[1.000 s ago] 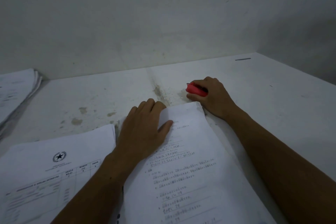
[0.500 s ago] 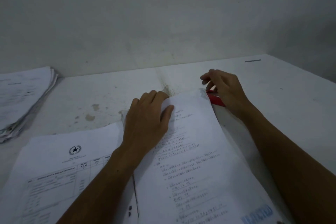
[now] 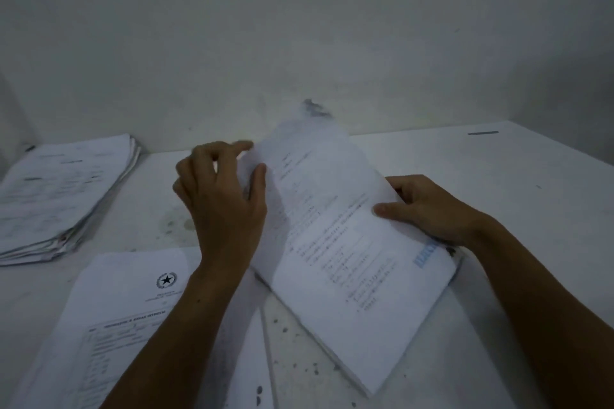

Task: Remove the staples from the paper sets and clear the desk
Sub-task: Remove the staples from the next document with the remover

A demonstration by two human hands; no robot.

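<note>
A printed paper set [image 3: 345,242] is lifted off the white desk [image 3: 498,176], tilted with its far corner raised and blurred. My left hand [image 3: 222,196] grips its left edge near the top, thumb on the front. My right hand [image 3: 428,209] holds its right edge, thumb pressed on the page. A second paper set [image 3: 126,315] with a star emblem lies flat at the near left, partly under my left forearm. The red staple remover is hidden from view.
A thick stack of papers [image 3: 63,196] sits at the far left against the wall. A loose sheet [image 3: 252,368] lies near the front edge. A small dark mark [image 3: 483,133] shows at the desk's far right. Stains dot the desk surface.
Both hands have taken hold of the right paper set and raised it off the desk. The red staple remover, held by my right hand a second ago, is out of sight.
</note>
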